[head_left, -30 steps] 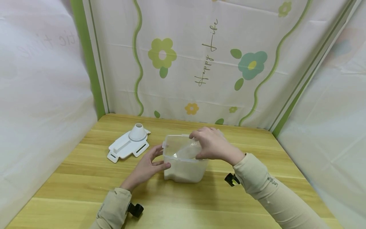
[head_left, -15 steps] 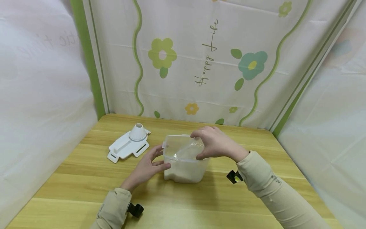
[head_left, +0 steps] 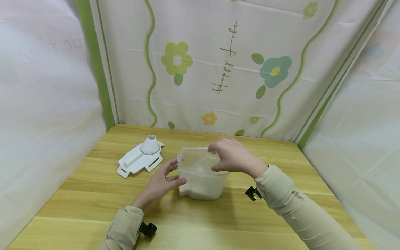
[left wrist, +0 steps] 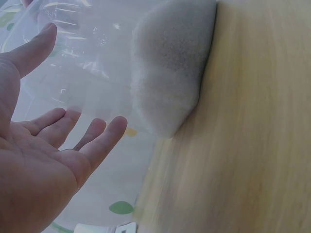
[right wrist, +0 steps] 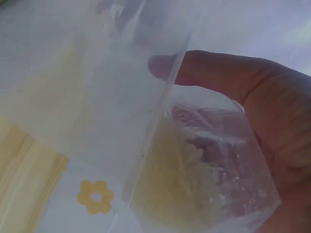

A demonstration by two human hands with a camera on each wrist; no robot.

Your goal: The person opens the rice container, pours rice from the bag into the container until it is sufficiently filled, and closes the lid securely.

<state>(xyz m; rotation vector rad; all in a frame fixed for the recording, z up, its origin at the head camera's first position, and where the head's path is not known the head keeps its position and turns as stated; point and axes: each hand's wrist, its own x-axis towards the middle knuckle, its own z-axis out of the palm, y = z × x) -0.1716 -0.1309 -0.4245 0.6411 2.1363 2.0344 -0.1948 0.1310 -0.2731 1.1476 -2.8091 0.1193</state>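
Observation:
A clear plastic container (head_left: pixel 203 187) with a flanged rim stands upright on the table, with pale fine grains (left wrist: pixel 170 68) across its bottom. My left hand (head_left: pixel 162 182) holds its near left corner, thumb at the front wall and fingers along the left side. My right hand (head_left: pixel 232 158) bends over the right rim, its fingers reaching inside. It grips a shiny clear plastic piece (right wrist: pixel 243 170); I cannot tell whether this is a bag or a cup. Pale grains show through or beside it, and the container wall overlaps the thumb in the right wrist view.
A white plastic lid (head_left: pixel 137 161) with a cone-shaped spout (head_left: pixel 150 144) lies left of the container. The wooden table (head_left: pixel 265 215) meets a hanging flowered curtain (head_left: pixel 200 69) at the back, with more curtains at both sides.
My right hand shifts slightly right, then back left over the container, its thumb now a little higher. The glints inside fade and a pale patch shows there. The left hand and container stay put.

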